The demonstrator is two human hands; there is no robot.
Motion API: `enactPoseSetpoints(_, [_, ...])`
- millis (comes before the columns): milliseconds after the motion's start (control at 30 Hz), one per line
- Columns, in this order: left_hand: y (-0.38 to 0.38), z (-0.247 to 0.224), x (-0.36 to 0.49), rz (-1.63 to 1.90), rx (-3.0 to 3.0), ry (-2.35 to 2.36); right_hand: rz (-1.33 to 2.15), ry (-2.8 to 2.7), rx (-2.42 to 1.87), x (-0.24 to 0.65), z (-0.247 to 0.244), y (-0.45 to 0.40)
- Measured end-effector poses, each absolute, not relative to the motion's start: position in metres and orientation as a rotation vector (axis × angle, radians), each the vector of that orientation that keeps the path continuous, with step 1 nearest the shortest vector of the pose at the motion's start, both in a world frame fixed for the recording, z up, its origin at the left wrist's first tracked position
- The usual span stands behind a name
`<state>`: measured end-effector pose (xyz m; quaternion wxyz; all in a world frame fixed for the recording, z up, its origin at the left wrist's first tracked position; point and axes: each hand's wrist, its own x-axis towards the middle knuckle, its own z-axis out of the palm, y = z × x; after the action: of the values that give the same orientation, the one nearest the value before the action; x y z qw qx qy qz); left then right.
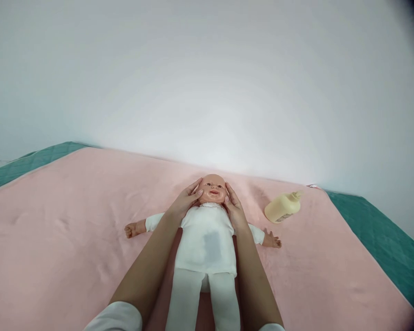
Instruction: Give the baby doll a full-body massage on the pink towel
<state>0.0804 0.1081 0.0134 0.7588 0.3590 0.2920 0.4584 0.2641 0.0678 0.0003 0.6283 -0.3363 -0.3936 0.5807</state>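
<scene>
A baby doll [207, 234] in a white top and white trousers lies on its back on a pink cloth [89, 220], its arms spread to both sides. My left hand [188, 197] rests against the left side of the doll's head, thumb on the cheek and fingers up along the side. On the right side of the head, my right hand [233, 204] is placed in the same way. Between them the doll's face shows. Both palms are partly hidden.
A pale yellow pump bottle [282, 208] stands tilted in view on the pink cloth, right of the doll. Green quilted fabric [382, 234] shows beyond the cloth at both sides. A pale wall [207, 82] rises behind.
</scene>
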Motion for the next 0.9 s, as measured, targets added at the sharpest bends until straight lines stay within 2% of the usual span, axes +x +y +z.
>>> enactPoseSetpoints(367, [0.109,0.008,0.084,1.061,1.097,0.777,1.182,-1.078,-1.031,0.26,0.011,0.062])
enactPoseSetpoints(900, [0.108,0.01,0.092,1.051,1.206,0.93,1.034,-1.136,-1.082,0.257,0.006,0.067])
